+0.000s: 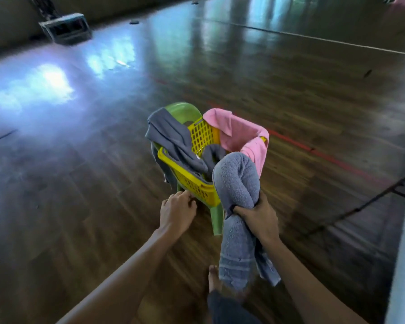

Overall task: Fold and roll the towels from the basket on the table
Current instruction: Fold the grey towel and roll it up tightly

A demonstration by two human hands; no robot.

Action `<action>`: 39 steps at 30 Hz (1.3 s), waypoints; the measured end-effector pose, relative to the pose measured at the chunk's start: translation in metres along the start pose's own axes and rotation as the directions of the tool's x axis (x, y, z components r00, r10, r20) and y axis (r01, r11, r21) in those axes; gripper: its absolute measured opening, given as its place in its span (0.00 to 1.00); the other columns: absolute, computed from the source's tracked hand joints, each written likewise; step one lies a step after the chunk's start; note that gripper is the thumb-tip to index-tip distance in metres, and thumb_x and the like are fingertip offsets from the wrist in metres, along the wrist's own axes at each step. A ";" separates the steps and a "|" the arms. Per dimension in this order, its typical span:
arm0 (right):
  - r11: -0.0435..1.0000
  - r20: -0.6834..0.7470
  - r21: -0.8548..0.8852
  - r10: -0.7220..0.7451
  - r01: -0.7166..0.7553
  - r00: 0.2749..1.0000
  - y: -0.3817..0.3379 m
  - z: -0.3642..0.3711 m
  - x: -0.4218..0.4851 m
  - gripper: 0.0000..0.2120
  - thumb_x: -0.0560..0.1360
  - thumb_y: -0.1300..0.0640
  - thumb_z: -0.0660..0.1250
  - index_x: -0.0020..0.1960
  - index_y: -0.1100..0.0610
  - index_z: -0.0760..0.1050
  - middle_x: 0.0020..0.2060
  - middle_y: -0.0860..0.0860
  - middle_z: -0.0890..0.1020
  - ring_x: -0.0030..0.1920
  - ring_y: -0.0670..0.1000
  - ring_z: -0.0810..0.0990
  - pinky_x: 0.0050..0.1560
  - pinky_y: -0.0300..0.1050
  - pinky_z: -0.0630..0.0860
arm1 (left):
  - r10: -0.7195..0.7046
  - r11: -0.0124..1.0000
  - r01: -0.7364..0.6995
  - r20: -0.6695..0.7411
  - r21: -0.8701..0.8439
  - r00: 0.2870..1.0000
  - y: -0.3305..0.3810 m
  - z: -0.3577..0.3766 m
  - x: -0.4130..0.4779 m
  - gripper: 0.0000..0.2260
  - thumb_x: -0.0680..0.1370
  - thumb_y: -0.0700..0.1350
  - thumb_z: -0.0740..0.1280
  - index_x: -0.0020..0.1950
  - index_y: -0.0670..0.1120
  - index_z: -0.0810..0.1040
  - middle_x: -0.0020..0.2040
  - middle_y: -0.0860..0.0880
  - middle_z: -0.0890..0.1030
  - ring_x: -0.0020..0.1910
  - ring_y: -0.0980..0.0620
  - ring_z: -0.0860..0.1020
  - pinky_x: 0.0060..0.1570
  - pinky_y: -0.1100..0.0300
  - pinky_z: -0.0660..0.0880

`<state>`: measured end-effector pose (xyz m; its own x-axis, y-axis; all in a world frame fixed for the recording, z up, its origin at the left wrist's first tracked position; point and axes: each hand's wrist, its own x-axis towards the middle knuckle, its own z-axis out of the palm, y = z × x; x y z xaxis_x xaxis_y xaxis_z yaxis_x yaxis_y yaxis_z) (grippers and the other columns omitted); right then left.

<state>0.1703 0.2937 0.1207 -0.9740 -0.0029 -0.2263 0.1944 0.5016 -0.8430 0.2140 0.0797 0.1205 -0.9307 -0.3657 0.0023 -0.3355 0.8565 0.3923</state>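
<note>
**A:** What was the left hand (179, 211) doing, in the lower middle of the frame?

**B:** Its fingers were bent at the near corner of the yellow plastic lattice basket (192, 181). I think it steadied the basket, but I could not tell if it really pinched the rim.

**A:** Why did the basket stand so high?

**B:** It sat on a green plastic chair (183, 111), probably for easy reach. A dark grey towel (171, 136) hung over its left rim and a pink towel (239, 134) over its right rim, both not yet folded.

**A:** And further right?

**B:** The right hand (257, 213) gripped a blue-grey terry towel (237, 178) around its bunched middle, just in front of the basket. Both ends hung down. Likely the towel was meant for the table, which I could not see.
</note>
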 end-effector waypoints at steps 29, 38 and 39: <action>0.867 -0.150 -0.403 0.252 -0.292 0.956 -0.032 0.258 0.462 0.45 0.61 0.44 0.74 0.73 0.52 0.60 0.60 0.58 0.74 0.60 0.65 0.73 0.59 0.60 0.70 | 0.353 0.886 -0.424 0.316 0.190 0.881 -0.109 0.151 0.513 0.24 0.71 0.43 0.67 0.67 0.44 0.72 0.67 0.42 0.72 0.64 0.40 0.70 0.62 0.43 0.68; 0.743 -0.101 -0.608 0.277 -0.280 0.955 0.063 0.310 0.526 0.49 0.64 0.45 0.76 0.77 0.56 0.54 0.65 0.59 0.68 0.63 0.63 0.68 0.62 0.60 0.65 | 0.418 0.835 -0.483 0.268 0.263 0.868 -0.135 0.195 0.515 0.29 0.77 0.45 0.59 0.77 0.44 0.59 0.79 0.44 0.55 0.77 0.44 0.55 0.74 0.47 0.56; 0.730 -0.106 -0.620 0.286 -0.288 0.952 0.069 0.314 0.528 0.50 0.64 0.45 0.76 0.77 0.57 0.54 0.64 0.60 0.68 0.63 0.64 0.68 0.63 0.61 0.65 | 0.426 0.833 -0.487 0.259 0.261 0.867 -0.135 0.195 0.514 0.28 0.77 0.45 0.59 0.77 0.44 0.59 0.79 0.44 0.56 0.77 0.44 0.55 0.74 0.46 0.57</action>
<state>-0.2941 0.0555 -0.2102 -0.8845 0.2324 -0.4046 0.3505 0.9033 -0.2474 -0.2474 -0.1529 -0.1106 -0.9874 0.1423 -0.0693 0.1362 0.9869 0.0861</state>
